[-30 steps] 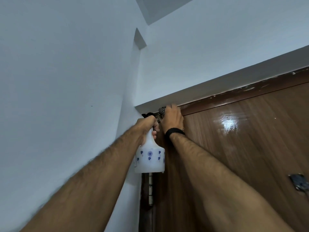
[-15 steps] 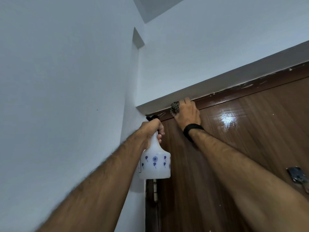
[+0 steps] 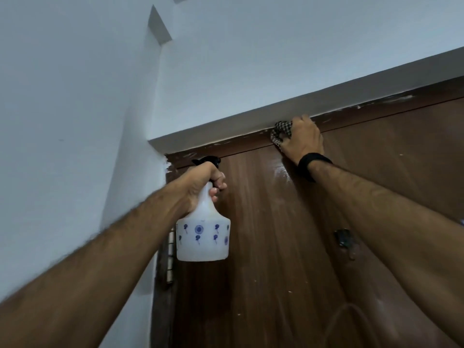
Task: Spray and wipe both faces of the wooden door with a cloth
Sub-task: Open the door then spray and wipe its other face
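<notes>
Brown glossy wooden door (image 3: pixel 288 247) closed in its frame, filling the lower right of the head view, with a wet shine just below the right hand (image 3: pixel 302 140). Small checked black-and-white cloth (image 3: pixel 281 133) bunched at the door's top edge, pressed against the dark brown top frame strip (image 3: pixel 376 110), gripped by the right hand with fingers curled over it; cloth protruding to the left of the knuckles. Black wristband (image 3: pixel 312 164) worn directly below that hand.

Left hand (image 3: pixel 203 183) lower and to the left of the right hand, clenched round the neck of a white translucent plastic spray bottle with blue flower print (image 3: pixel 203 237). Bottle body hanging upright beneath the fist, in front of the door's left margin; black spray head (image 3: pixel 207 160) showing just above the fist. Contact between bottle and door not determinable.

Metal hinge (image 3: pixel 170 257) on the door's left side, just left of the bottle and below the left hand. Small dark metal fitting (image 3: pixel 345 238) on the door face, below the right forearm, blurred. White painted wall (image 3: pixel 75 109) to the left of and above both hands, with a white lintel ledge (image 3: pixel 276 113) immediately above the right hand.
</notes>
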The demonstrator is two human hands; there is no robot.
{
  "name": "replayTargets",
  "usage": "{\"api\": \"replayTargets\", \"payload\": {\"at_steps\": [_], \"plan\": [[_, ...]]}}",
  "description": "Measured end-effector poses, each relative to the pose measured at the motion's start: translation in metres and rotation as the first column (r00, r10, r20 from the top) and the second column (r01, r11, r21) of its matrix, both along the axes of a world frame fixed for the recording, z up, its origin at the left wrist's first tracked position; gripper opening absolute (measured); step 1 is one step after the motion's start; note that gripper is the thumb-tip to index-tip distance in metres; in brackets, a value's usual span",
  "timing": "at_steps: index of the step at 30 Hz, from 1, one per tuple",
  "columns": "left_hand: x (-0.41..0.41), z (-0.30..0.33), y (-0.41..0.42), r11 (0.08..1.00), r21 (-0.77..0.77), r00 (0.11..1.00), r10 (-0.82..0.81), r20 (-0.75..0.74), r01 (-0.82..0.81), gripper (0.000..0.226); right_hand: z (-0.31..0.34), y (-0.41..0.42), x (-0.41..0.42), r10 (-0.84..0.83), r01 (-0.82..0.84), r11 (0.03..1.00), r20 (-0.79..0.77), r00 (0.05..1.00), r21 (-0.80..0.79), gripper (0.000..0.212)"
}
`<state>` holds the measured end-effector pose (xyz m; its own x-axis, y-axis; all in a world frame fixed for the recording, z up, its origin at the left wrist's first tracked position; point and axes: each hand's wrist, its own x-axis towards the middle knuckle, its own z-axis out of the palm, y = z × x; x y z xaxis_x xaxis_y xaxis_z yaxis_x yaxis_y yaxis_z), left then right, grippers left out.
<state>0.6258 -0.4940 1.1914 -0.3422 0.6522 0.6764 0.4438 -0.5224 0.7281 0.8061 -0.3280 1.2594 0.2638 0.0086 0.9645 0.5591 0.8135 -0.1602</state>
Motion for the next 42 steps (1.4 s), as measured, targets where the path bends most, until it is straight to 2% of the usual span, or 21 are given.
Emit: {"api": "replayTargets", "payload": {"at_steps": [5, 9, 13, 17, 18, 22, 23, 25, 26, 28, 30, 33, 38, 42], "plan": [[0.039, -0.011, 0.027, 0.993, -0.017, 0.993, -0.113, 0.034, 0.114, 0.018, -0.013, 0.019, 0.06, -0.049, 0.048, 0.997, -0.017, 0.999, -0.059, 0.038], [0.092, -0.013, 0.056, 0.974, -0.058, 0.976, -0.22, -0.003, 0.219, 0.019, -0.028, 0.041, 0.137, -0.073, 0.062, 0.987, -0.066, 0.995, -0.151, 0.04], [0.156, -0.012, 0.079, 0.949, -0.073, 0.95, -0.309, -0.048, 0.305, 0.019, -0.043, 0.061, 0.207, -0.124, 0.126, 0.968, 0.019, 0.992, -0.219, 0.038], [0.222, -0.013, 0.103, 0.926, -0.053, 0.926, -0.375, -0.043, 0.373, 0.018, -0.045, 0.08, 0.277, -0.105, 0.075, 0.952, -0.087, 0.991, -0.296, 0.036], [0.236, -0.012, 0.107, 0.923, -0.047, 0.923, -0.383, -0.042, 0.381, 0.019, -0.044, 0.083, 0.289, -0.086, 0.061, 0.954, -0.073, 0.994, -0.293, 0.034], [0.293, -0.017, 0.127, 0.902, -0.053, 0.901, -0.431, -0.053, 0.429, 0.019, -0.048, 0.086, 0.326, -0.085, 0.124, 0.958, 0.156, 0.984, -0.258, 0.025], [0.309, -0.021, 0.133, 0.899, -0.055, 0.898, -0.438, -0.048, 0.435, 0.019, -0.051, 0.086, 0.337, -0.076, 0.111, 0.965, 0.152, 0.986, -0.239, 0.023], [0.341, -0.029, 0.146, 0.895, -0.06, 0.895, -0.444, -0.036, 0.442, 0.02, -0.056, 0.091, 0.368, -0.046, 0.05, 0.986, 0.033, 0.998, -0.16, 0.023], [0.354, -0.033, 0.152, 0.892, -0.064, 0.893, -0.449, -0.036, 0.446, 0.02, -0.058, 0.093, 0.383, -0.066, 0.063, 0.991, -0.025, 0.997, -0.117, 0.026], [0.385, -0.043, 0.161, 0.889, -0.084, 0.89, -0.454, -0.044, 0.449, 0.021, -0.067, 0.104, 0.414, -0.158, 0.154, 0.982, -0.023, 0.987, -0.113, 0.03], [0.412, -0.055, 0.17, 0.891, -0.098, 0.892, -0.449, -0.052, 0.443, 0.021, -0.082, 0.121, 0.436, -0.21, 0.217, 0.966, 0.065, 0.976, -0.142, 0.032], [0.447, -0.075, 0.184, 0.892, -0.125, 0.895, -0.443, -0.046, 0.435, 0.019, -0.115, 0.147, 0.448, -0.163, 0.186, 0.974, 0.167, 0.972, -0.132, 0.03], [0.483, -0.122, 0.212, 0.91, -0.156, 0.923, -0.384, 0.022, 0.383, 0.02, -0.189, 0.162, 0.445, -0.164, 0.168, 0.986, 0.146, 0.976, -0.014, 0.018], [0.497, -0.177, 0.223, 0.919, -0.21, 0.942, -0.335, 0.021, 0.332, 0.022, -0.275, 0.164, 0.441, -0.131, 0.14, 0.989, 0.172, 0.976, -0.045, 0.022]]}}
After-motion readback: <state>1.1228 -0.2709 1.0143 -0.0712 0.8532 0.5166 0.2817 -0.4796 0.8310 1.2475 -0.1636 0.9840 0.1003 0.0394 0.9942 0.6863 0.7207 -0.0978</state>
